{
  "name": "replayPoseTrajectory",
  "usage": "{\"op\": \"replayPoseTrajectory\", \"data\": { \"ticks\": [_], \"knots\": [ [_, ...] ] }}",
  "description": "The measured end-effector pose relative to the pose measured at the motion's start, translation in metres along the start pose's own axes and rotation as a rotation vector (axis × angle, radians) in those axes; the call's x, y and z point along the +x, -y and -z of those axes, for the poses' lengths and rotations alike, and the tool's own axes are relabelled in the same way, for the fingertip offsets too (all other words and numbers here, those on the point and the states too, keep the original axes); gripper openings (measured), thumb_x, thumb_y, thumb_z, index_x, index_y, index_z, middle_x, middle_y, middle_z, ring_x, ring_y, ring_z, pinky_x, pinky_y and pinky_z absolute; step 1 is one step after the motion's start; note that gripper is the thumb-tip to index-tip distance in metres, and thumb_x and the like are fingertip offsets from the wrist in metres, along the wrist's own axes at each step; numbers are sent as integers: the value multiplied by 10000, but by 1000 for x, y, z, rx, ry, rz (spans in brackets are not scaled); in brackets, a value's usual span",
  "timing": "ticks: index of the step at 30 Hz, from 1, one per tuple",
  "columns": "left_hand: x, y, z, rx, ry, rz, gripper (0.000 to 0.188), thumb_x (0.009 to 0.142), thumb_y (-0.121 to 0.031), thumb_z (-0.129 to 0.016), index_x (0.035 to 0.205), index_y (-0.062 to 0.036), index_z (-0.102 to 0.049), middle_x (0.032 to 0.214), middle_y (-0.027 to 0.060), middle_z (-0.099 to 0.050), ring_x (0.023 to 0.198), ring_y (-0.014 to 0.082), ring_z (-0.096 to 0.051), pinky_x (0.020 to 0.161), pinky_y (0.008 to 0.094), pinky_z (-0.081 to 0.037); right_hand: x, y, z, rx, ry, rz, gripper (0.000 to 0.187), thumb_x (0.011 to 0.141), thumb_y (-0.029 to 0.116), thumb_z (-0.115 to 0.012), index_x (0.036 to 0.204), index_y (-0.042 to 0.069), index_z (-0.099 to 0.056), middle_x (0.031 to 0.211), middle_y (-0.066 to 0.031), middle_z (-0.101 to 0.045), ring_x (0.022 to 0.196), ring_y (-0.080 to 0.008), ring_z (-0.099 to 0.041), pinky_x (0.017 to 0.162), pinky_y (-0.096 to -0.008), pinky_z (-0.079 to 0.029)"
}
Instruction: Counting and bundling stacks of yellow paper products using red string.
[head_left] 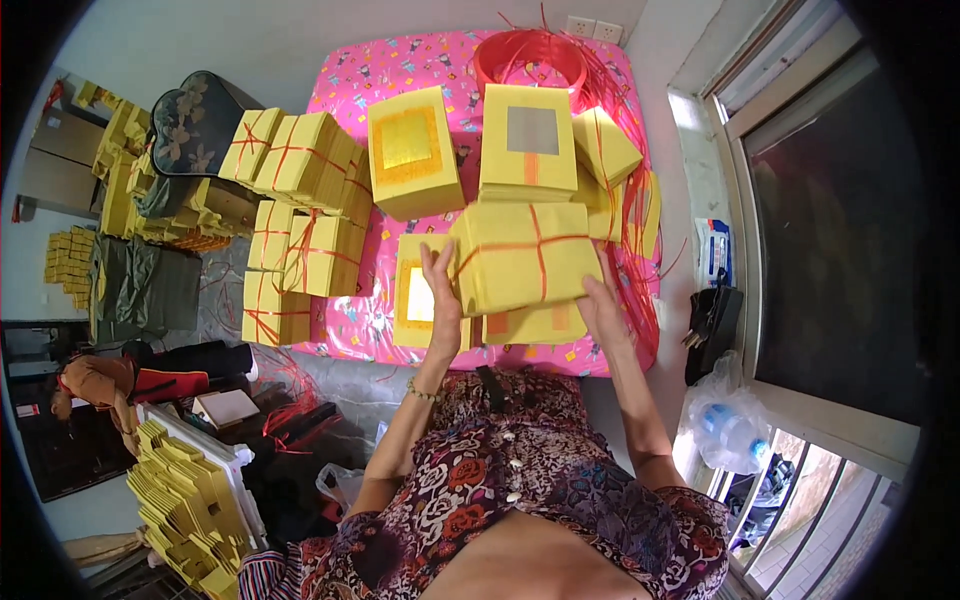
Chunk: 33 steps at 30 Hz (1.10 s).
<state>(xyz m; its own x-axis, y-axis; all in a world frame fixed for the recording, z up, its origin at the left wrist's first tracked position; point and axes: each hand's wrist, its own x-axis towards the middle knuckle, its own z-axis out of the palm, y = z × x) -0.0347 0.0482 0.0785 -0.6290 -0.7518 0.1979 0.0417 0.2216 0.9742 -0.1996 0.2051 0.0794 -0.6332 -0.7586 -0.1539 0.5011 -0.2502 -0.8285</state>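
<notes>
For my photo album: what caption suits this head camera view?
Both hands, left and right, hold a red-tied yellow paper bundle above a pink patterned tablecloth.

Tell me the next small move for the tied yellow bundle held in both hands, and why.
Probably carry the tied yellow bundle leftward to the stack of tied bundles. The left hand and right hand hold it lifted, red string already crossed around it, matching those finished ones.

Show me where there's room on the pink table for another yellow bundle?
Bare pink cloth shows at the far left corner, beside the tied yellow paper bundles, and along the near edge by the left hand. The middle, around the gold-faced yellow stack, is crowded.
</notes>
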Motion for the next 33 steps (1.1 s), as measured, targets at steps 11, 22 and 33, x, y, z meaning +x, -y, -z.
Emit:
{"op": "replayPoseTrajectory", "data": {
  "ticks": [11,22,33],
  "knots": [
    [-14,-37,20,-168,123,145,1324,587,-423,-772,1412,-75,204,1463,200,-85,1354,284,-165,1094,394,-188,-7,23,-8,-347,357,83,709,737,189,-614,1330,13,-268,1292,-121,-389,1224,-209,-360,1032,-343,-255],
    [-44,-2,-10,354,-133,-268,1295,474,-418,-843,1399,-5,-36,1312,203,-227,1248,353,-259,1021,459,-284,36,34,-25,-549,123,-31,430,894,214,-565,1248,-8,-463,1106,-80,-540,1043,-141,-514,882,-260,-402],
    [-69,24,-14,523,-76,-249,1320,486,-437,-833,1407,-37,24,1351,232,-166,1259,388,-200,1035,493,-254,45,-5,-17,-559,132,-64,294,834,120,-649,1089,-18,-595,974,-85,-648,953,-136,-590,845,-262,-451]
  ]
}}
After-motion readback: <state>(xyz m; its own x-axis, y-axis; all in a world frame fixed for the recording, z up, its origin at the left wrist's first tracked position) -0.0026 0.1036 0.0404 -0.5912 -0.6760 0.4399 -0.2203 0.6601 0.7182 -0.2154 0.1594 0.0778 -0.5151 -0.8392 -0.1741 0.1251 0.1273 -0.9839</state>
